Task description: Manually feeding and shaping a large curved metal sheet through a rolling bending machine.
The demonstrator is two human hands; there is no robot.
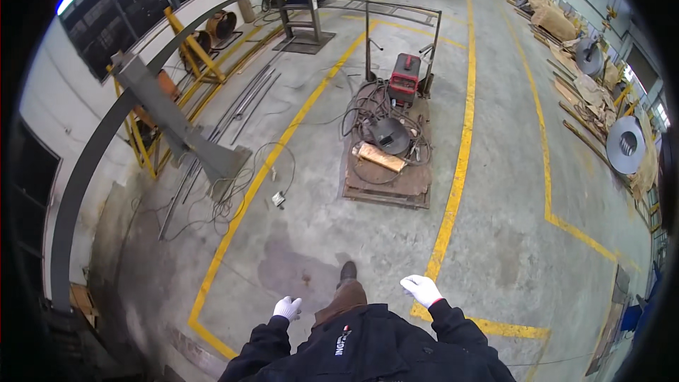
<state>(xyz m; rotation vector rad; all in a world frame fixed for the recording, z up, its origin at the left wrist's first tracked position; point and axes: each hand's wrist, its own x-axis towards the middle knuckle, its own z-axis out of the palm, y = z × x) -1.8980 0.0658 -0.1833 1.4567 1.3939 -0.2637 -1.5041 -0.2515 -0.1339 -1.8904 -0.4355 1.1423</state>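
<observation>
In a white glove, my left hand (287, 308) hangs low in front of my dark jacket, its fingers loosely curled with nothing showing in them. My right hand (422, 290), gloved in white too, is held out a little farther, beside a yellow floor line; its fingers are bent together and appear to hold nothing. Neither hand touches anything. Ahead of me stands a flat cart (386, 195) with an upright handle frame. It bears a red and black machine (404, 82), a heap of coiled cables (364, 110), a dark welding mask (390, 136) and a tan block-like piece (381, 158).
At the left, a grey steel post (170, 117) stands beside a long curved band (92, 163). Metal bars (244, 102) and loose cables (240, 191) lie on the floor. Yellow lines (458, 177) mark the concrete. Coils (625, 144) and wrapped stock line the right side.
</observation>
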